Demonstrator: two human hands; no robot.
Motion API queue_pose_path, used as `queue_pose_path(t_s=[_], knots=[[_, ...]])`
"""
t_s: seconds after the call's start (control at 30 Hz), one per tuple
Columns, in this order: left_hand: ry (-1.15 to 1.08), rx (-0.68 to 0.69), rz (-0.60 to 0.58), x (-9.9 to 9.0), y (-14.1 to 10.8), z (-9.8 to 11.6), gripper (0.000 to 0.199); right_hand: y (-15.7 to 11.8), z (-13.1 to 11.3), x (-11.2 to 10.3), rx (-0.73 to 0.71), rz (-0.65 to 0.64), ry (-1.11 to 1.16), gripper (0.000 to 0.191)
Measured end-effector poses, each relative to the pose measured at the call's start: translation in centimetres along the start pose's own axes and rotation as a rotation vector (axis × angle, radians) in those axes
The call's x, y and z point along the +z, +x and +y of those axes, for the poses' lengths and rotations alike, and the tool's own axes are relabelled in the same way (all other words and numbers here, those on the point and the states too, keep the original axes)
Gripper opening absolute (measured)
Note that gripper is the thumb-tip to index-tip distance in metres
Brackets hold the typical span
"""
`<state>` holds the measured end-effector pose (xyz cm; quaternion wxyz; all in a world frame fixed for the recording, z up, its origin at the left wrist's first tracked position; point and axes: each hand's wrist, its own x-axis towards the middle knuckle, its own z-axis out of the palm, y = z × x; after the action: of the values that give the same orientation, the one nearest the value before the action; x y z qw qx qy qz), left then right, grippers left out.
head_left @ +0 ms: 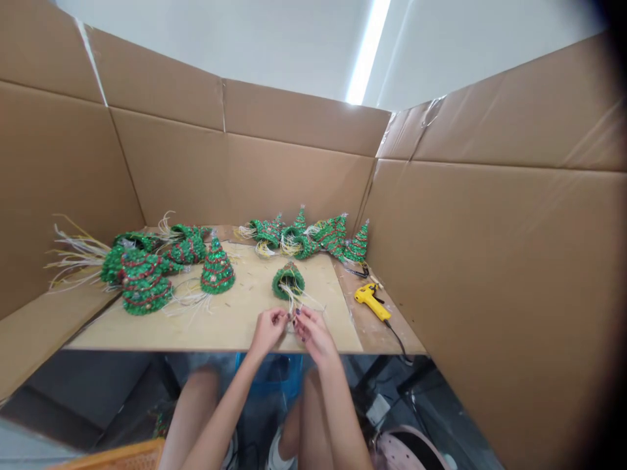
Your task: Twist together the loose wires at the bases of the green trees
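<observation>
A small green tinsel Christmas tree (288,279) lies on its side in front of me, its hollow base turned my way. White wires (292,299) trail from that opening down to my fingers. My left hand (270,328) pinches the wire ends from the left, thumb and forefinger pressed together. From the right, my right hand (313,331) holds the same wires with bent fingers. Both hands are close together over the table's front edge. Exactly how the strands run between the fingertips is too small to make out.
Left stand a decorated tree (217,267) and a larger one (144,281), with more trees and loose wires behind. Several trees (333,236) line the back right. A yellow glue gun (373,300) with a cord lies at right. Cardboard walls (294,143) enclose the table (196,333).
</observation>
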<state>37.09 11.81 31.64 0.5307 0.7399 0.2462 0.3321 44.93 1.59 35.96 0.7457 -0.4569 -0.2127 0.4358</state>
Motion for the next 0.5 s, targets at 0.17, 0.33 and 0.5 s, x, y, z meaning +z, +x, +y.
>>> queue_pose_path(t_s=[0.17,0.33,0.5], knots=[[0.021,-0.011,0.005,0.5,-0.1,-1.0,0.035,1.7,-0.6,-1.7,-0.082,-0.077,-0.113,0.034],[-0.084,-0.127,-0.010,0.6,-0.5,-1.4,0.035,4.0,-0.6,-3.3,-0.124,-0.032,-0.290,0.035],[-0.155,-0.091,0.035,0.1,-0.6,-0.3,0.028,4.1,1.4,-3.1,-0.126,0.006,-0.262,0.033]])
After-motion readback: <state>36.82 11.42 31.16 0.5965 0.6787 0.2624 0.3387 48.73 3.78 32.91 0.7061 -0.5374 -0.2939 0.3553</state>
